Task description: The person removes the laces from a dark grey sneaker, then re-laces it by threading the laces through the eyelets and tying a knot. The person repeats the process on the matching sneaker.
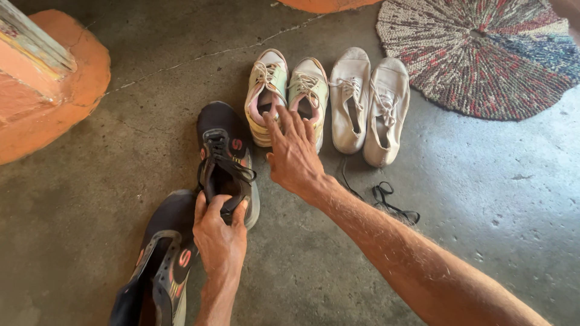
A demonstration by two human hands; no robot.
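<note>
black laced shoe [225, 158] pinched at its heel by left grip [220, 232]; right grip [294, 152] spread, holding nothing.

Left hand [220, 232] shown with fingers curled closed in a grip; right hand [294, 152] extended forward on an outstretched arm, fingers spread, palm turned down

Bare floor [495, 199] right; shoes [326, 99] crowd ahead.

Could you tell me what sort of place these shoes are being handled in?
Probably a home entrance or porch: a bare, cracked concrete floor, a round woven rug, an orange-painted base, and pairs of shoes lined up, such as the white pair.
</note>
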